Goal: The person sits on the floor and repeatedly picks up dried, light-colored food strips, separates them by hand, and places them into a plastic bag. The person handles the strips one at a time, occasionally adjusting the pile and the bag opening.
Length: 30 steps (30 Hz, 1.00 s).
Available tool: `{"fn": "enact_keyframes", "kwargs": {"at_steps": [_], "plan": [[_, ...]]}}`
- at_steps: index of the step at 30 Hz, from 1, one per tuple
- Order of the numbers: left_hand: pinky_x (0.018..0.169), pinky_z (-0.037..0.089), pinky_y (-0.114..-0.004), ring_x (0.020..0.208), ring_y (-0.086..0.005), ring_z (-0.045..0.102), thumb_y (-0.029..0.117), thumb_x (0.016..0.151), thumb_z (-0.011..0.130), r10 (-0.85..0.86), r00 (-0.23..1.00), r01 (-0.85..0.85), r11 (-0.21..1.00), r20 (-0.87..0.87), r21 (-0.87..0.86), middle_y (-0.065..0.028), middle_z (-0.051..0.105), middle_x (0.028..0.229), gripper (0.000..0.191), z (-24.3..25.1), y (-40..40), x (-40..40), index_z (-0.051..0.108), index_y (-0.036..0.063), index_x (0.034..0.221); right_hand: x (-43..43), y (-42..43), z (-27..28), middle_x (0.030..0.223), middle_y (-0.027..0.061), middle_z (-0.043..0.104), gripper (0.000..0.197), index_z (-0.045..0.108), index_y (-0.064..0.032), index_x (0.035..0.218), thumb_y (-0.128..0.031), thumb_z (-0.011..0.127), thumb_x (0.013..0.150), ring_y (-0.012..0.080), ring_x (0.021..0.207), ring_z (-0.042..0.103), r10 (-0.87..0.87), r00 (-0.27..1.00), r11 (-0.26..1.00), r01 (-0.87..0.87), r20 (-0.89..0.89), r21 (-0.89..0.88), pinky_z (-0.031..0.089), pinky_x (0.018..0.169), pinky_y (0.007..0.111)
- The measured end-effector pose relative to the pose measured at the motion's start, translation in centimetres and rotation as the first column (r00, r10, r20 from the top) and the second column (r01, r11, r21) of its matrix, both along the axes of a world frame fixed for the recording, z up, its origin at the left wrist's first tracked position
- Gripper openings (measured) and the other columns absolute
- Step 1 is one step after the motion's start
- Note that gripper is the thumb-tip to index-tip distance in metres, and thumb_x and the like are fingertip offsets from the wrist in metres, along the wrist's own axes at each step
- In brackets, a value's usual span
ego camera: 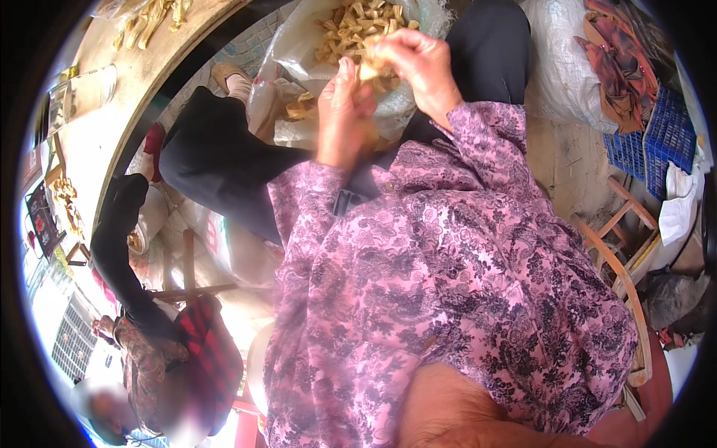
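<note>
A pale yellow, leaf-like strip or bundle [369, 70] is between my two hands, partly covered by fingers. My left hand [343, 112] is raised with its thumb up against the lower end of the bundle; its fingers are blurred. The fingertips of my right hand [420, 64] pinch the upper end. Just beyond, an open white plastic sack [291, 53] holds a heap of short, tan, knotted pieces [358, 25]. A larger tan piece [301, 106] lies on plastic at the sack's left side.
At left curves a wooden table [168, 56] with long tan bundles [148, 25] and a clear container [92, 92]. Another person [145, 358] sits at lower left. On the right are a stuffed white sack [566, 61], blue plastic crates [669, 131] and a wooden chair [633, 297].
</note>
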<state>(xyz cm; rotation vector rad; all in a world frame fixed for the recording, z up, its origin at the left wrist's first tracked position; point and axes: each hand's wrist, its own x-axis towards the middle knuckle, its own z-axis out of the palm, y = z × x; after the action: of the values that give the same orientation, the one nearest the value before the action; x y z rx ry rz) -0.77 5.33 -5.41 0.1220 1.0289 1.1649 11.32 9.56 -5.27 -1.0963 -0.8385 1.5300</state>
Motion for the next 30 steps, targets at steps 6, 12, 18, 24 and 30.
{"fn": "enact_keyframes", "kwargs": {"at_steps": [6,12,18,24,30], "plan": [[0.048,0.024,-0.018,0.051,-0.0019,0.027,0.019,0.089,0.053,-0.170,0.945,0.216,0.966,-0.281,0.144,0.0075,0.038,0.061,0.022,-0.9,-1.3,-1.3,0.060,-0.0015,0.093,1.2,0.6,-1.2,0.078,0.0034,0.064,0.013,0.064,0.0012,0.087,-0.008,0.066,0.078,0.0070,0.070,0.058,-0.004,0.982,1.000,0.000,0.191,0.018,0.046,0.063,0.019],[0.047,0.024,-0.018,0.052,-0.0018,0.028,0.017,0.089,0.053,-0.201,0.938,0.249,0.957,-0.282,0.146,0.0062,0.044,0.063,0.019,-1.3,-1.0,-1.6,0.060,-0.0003,0.088,1.6,-0.3,-0.2,0.079,0.0006,0.061,0.026,0.060,-0.0035,0.099,-0.017,0.067,0.079,0.0042,0.065,0.054,0.436,0.898,0.896,-0.426,0.056,-0.127,0.041,0.053,0.017],[0.047,0.024,-0.018,0.051,-0.0012,0.031,0.018,0.088,0.055,-0.157,0.908,0.230,0.961,-0.388,0.150,0.0056,0.045,0.062,0.018,-1.8,-1.3,-2.5,0.060,0.0019,0.081,1.3,0.0,0.5,0.061,-0.0050,0.048,0.014,0.063,0.0012,0.087,-0.010,0.064,0.079,0.0002,0.047,0.035,0.209,0.931,0.908,-0.298,-0.298,-0.294,0.026,0.041,0.016],[0.048,0.026,-0.018,0.052,-0.0020,0.033,0.023,0.087,0.055,-0.217,0.775,0.372,0.916,-0.593,0.151,0.0080,0.042,0.060,0.021,1.0,1.9,-4.4,0.061,0.0038,0.081,0.5,3.5,2.0,0.058,-0.0067,0.044,0.015,0.062,-0.0017,0.087,-0.016,0.060,0.082,0.0001,0.046,0.035,0.296,0.937,0.942,-0.318,-0.183,-0.103,0.025,0.041,0.016],[0.052,0.034,-0.016,0.058,-0.0027,0.041,0.025,0.085,0.057,0.099,0.536,0.418,0.832,-0.838,0.366,0.0023,0.055,0.073,0.024,8.8,11.9,-8.1,0.064,0.0034,0.092,-1.9,13.8,7.7,0.062,-0.0040,0.049,0.008,0.056,-0.0031,0.083,-0.011,0.057,0.084,0.0019,0.050,0.039,0.257,0.966,0.892,-0.253,0.042,0.375,0.032,0.045,0.018]]}}
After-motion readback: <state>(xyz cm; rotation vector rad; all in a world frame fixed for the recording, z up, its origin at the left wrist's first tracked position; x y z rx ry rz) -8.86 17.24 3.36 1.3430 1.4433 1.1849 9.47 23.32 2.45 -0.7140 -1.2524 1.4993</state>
